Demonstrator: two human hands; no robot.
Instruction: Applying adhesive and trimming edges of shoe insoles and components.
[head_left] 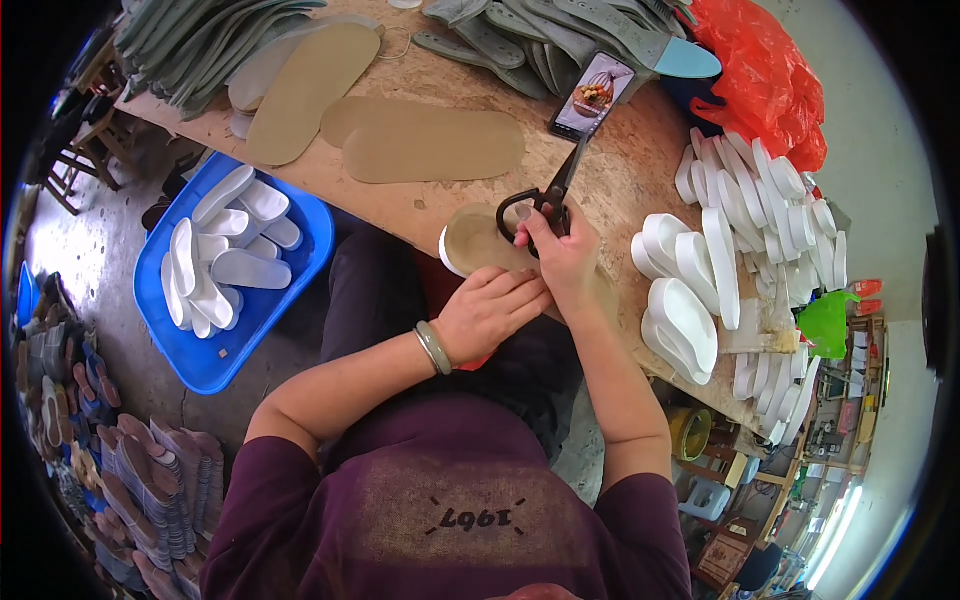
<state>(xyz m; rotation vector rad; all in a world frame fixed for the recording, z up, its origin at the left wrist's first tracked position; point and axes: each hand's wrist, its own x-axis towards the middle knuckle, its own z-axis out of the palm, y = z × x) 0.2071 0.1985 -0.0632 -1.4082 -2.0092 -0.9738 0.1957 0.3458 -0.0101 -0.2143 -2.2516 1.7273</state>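
My right hand (pixel 568 255) is closed around the handles of black scissors (pixel 563 185), whose blades point away toward the far side of the table. Below the scissors, at the table's near edge, lies a white shoe sole (pixel 447 252) with a tan insole (pixel 475 240) on top. My left hand (pixel 492 312) rests with fingers stretched out across the near part of this insole, its fingertips close to my right wrist. The thumb's underside is hidden. Farther left on the table are loose tan insoles (pixel 435 147), some overlapping.
A blue tray (pixel 320 240) of white soles stands at the left. White soles (pixel 685 320) are stacked on the table's right, near a red plastic bag (pixel 760 70). Grey-green shoe pieces (pixel 200 50) are piled along the back. A phone (pixel 592 97) lies beyond the scissors.
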